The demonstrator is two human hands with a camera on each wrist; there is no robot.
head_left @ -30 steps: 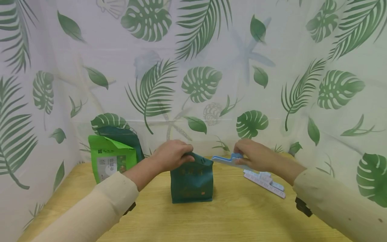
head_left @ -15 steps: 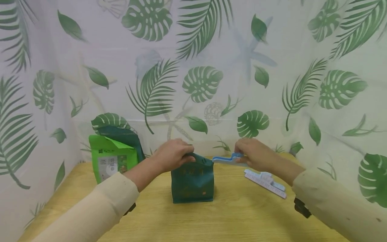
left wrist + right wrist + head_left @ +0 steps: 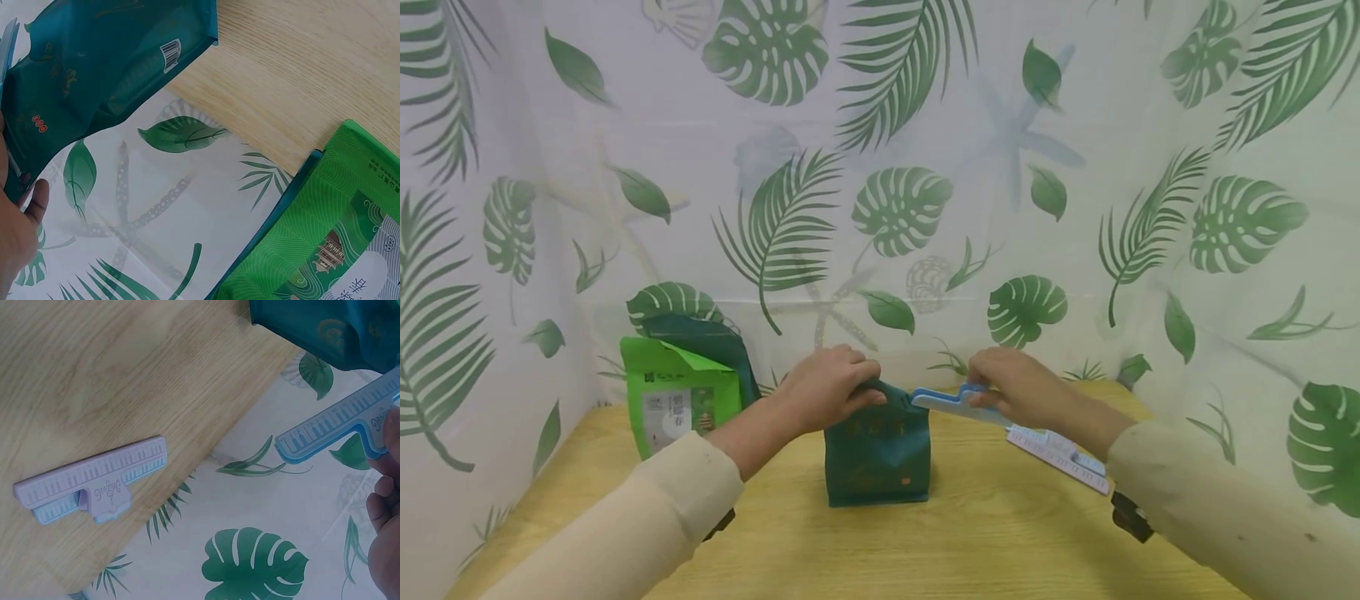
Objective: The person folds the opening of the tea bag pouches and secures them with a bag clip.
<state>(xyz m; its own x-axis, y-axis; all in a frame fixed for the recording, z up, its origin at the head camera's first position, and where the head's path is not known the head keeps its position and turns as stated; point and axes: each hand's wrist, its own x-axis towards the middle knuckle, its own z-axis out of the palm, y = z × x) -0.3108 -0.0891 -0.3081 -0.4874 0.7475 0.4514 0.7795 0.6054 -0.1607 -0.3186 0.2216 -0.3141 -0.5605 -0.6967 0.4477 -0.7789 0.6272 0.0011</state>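
Note:
A dark teal pouch [image 3: 877,462] stands upright on the table in the head view. My left hand [image 3: 829,390] grips its folded top edge at the left; in the left wrist view its thumb shows beside the pouch [image 3: 119,75]. In the right hand [image 3: 1022,392] I pinch a blue clip [image 3: 946,403] by its handle, the long bar pointing left. The clip's tip meets the pouch's upper right corner; whether the bar's sides straddle the edge I cannot tell. The right wrist view shows the printed bar of this clip [image 3: 337,422].
Two more long clips, a pinkish one [image 3: 94,472] and a light blue one [image 3: 59,509], lie stacked on the table [image 3: 850,554] at the right. A bright green pouch [image 3: 681,392] stands at the left, before another teal pouch [image 3: 700,329]. A leaf-print sheet [image 3: 880,108] hangs behind.
My right hand has moved slightly left with the blue clip, and its tip now overlaps the pouch's upper right corner. The left hand keeps its grip on the pouch top.

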